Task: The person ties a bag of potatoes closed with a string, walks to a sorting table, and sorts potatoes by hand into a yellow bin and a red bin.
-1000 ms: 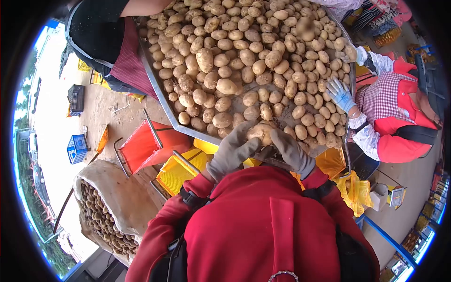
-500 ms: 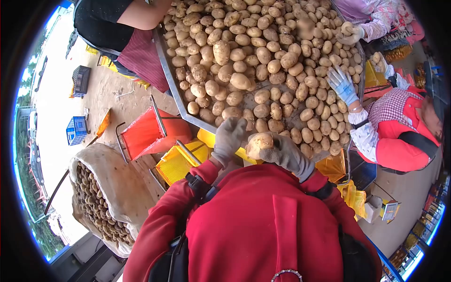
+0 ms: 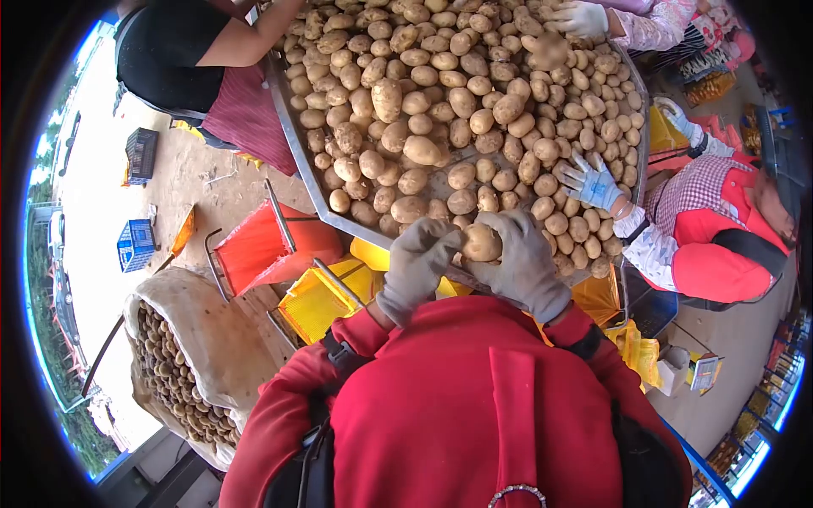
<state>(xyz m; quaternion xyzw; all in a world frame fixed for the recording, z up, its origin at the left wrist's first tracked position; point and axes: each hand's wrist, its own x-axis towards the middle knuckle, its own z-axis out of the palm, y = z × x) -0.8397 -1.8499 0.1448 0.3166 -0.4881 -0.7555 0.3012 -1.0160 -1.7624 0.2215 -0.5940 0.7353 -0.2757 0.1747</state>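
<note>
A pale potato [image 3: 482, 243] is between my gloved hands at the near edge of the metal table [image 3: 343, 213]. My right hand [image 3: 523, 264] grips it from the right, fingers curled round it. From the left, my left hand [image 3: 418, 267] has its fingers bent and pressed together, with the tips against the potato's left side. Both gloves are grey and soiled. Just beyond my hands lies a broad heap of potatoes [image 3: 461, 102], of mixed sizes, some with dirt on them.
A co-worker's gloved hand [image 3: 593, 180] rests on potatoes at the right. Another person's glove [image 3: 579, 19] is at the far right. A person in black [image 3: 174, 59] stands far left. Red [image 3: 271, 245] and yellow containers [image 3: 326, 296] sit below the table, beside a sack of potatoes [image 3: 203, 330].
My left hand has come right to the potato, which has turned and shifted slightly right and up in my right hand. The co-worker's blue-white glove has moved left and down over the heap.
</note>
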